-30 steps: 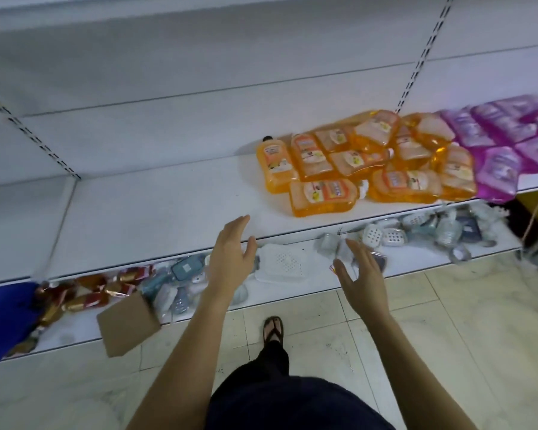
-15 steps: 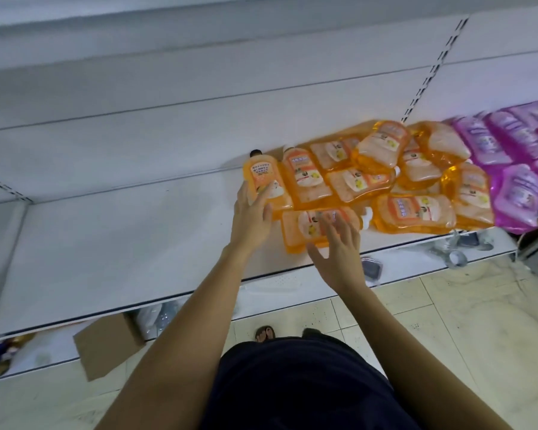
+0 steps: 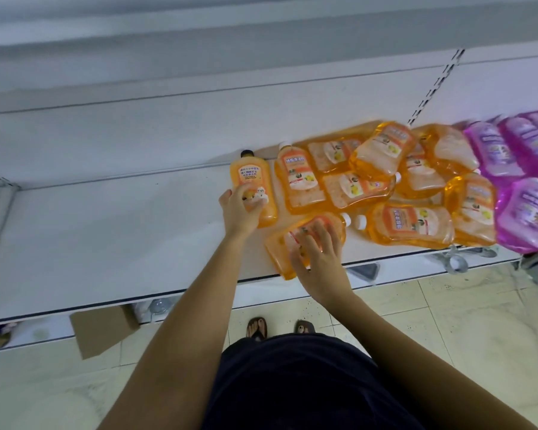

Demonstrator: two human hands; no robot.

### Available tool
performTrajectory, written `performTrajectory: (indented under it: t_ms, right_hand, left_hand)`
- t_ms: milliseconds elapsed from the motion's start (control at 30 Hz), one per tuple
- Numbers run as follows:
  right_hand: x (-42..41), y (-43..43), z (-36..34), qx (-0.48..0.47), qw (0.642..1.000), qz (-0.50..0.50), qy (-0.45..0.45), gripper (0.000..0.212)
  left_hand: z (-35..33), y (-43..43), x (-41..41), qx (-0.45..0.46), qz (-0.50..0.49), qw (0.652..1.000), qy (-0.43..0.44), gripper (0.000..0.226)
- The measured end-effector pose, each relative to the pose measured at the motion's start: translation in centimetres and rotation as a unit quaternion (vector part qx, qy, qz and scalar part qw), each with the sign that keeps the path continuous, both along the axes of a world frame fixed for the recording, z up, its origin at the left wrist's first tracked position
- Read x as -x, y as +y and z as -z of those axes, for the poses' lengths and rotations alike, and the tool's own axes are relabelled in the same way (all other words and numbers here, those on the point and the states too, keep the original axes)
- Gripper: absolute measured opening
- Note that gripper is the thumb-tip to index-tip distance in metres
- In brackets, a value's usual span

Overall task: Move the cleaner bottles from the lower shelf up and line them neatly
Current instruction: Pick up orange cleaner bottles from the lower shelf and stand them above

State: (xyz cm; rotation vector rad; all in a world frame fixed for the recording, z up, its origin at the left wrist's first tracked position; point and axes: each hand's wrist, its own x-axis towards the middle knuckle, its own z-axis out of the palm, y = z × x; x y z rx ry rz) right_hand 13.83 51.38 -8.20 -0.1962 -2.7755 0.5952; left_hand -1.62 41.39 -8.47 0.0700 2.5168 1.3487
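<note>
Several orange cleaner bottles (image 3: 410, 225) lie in a loose pile on the white shelf (image 3: 106, 243), with purple bottles (image 3: 525, 212) to their right. My left hand (image 3: 241, 209) grips the lower part of the leftmost orange bottle with the black cap (image 3: 253, 178), which lies flat with its cap toward the back wall. My right hand (image 3: 319, 259) rests with spread fingers on top of a lying orange bottle (image 3: 280, 246) at the shelf's front edge, its white cap pointing right.
Below is a lower shelf (image 3: 385, 277) with a few small items, partly hidden. A cardboard flap (image 3: 101, 330) sticks out at the lower left. My sandalled feet (image 3: 257, 327) stand on the tiled floor. The shelf's left half holds no bottles.
Both hands rose from the lower shelf to the upper one. My left hand has closed on the black-capped bottle and my right hand has settled on the front bottle, which is now tilted.
</note>
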Motion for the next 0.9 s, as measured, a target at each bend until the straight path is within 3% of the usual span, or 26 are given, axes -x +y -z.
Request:
performTrajectory:
  t_ms: [100, 233, 433, 533, 600, 700, 767, 833, 900]
  right_hand:
    - [-0.5, -0.9, 0.2, 0.093, 0.991, 0.037, -0.092, 0.041]
    - [-0.4, -2.6, 1.7, 0.056, 0.985, -0.032, -0.163, 0.047]
    - [1.8, -4.7, 1.1, 0.029, 0.982, -0.126, -0.138, 0.038]
    - [3.8, -4.5, 1.1, 0.086, 0.976, -0.159, -0.118, 0.038]
    - [4.5, -5.0, 0.8, 0.165, 0.976, -0.097, -0.107, 0.05]
    - [4.5, -5.9, 0.8, 0.234, 0.957, 0.087, -0.151, 0.077]
    - [4.5, -5.4, 1.3, 0.277, 0.921, 0.165, -0.218, 0.084]
    - [4.6, -5.1, 1.4, 0.361, 0.87, 0.198, -0.27, 0.08]
    - [4.7, -5.1, 1.1, 0.413, 0.841, 0.206, -0.282, 0.06]
  left_hand:
    - [0.3, -2.6, -0.8, -0.018, -0.027, 0.999, 0.006, 0.056]
    - [-0.1, -6.4, -2.0, -0.054, -0.084, 0.995, 0.012, 0.051]
    - [-0.8, -11.7, -3.3, -0.107, -0.142, 0.984, -0.028, 0.05]
    - [-1.4, -13.3, -3.5, -0.129, -0.161, 0.977, -0.055, 0.05]
    - [-1.4, -14.2, -3.2, -0.118, -0.167, 0.977, -0.066, 0.056]
    - [-1.2, -15.3, -2.5, -0.071, -0.179, 0.975, -0.111, 0.059]
    - [-1.1, -15.7, -2.0, -0.052, -0.186, 0.972, -0.136, 0.057]
    - [-1.1, -15.8, -1.5, -0.042, -0.175, 0.971, -0.159, 0.049]
    - [-1.2, -15.7, -1.0, -0.051, -0.156, 0.969, -0.187, 0.036]
